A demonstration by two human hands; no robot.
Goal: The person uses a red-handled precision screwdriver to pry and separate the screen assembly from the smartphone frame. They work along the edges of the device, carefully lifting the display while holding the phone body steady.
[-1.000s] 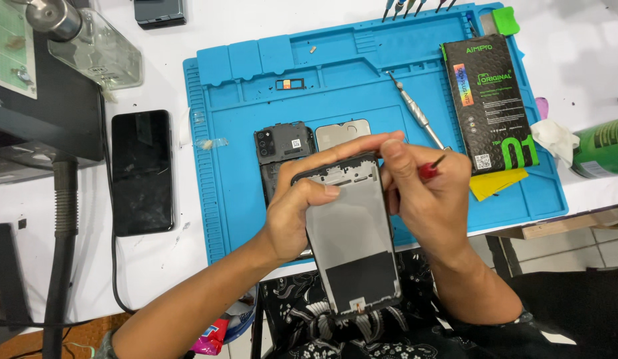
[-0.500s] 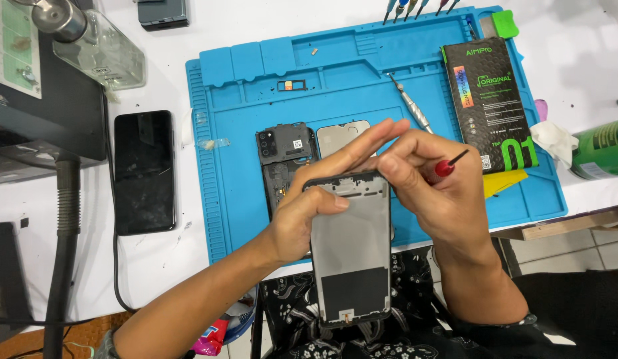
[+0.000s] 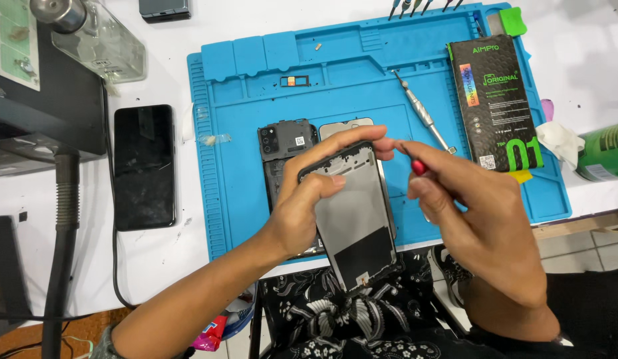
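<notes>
The left hand (image 3: pixel 302 216) has its grip clamped on a black rectangular phone screen frame (image 3: pixel 352 216), held tilted above the blue silicone mat (image 3: pixel 255 166). The right hand (image 3: pixel 482 226) pinches a red-handled tool (image 3: pixel 415 163), its tip hidden behind the fingers. The frame partly covers the dark phone back cover (image 3: pixel 282 149) on the mat.

A white worktable (image 3: pixel 162 266) fills most of the view, brightly and evenly lit, speckled with small dark marks and carrying a blue ridged work mat (image 3: pixel 255 86) that spreads beneath and beyond the grip. Well to the left of the grip a black machine housing (image 3: pixel 49 113) sits at the table's far edge, with a dark corrugated hose (image 3: pixel 59 266) running down past it toward the near edge. Below the grip's left, past the table edge, a strip of orange-brown floor (image 3: pixel 69 329) shows, and low to the right lies pale tiled floor (image 3: pixel 581 249).
</notes>
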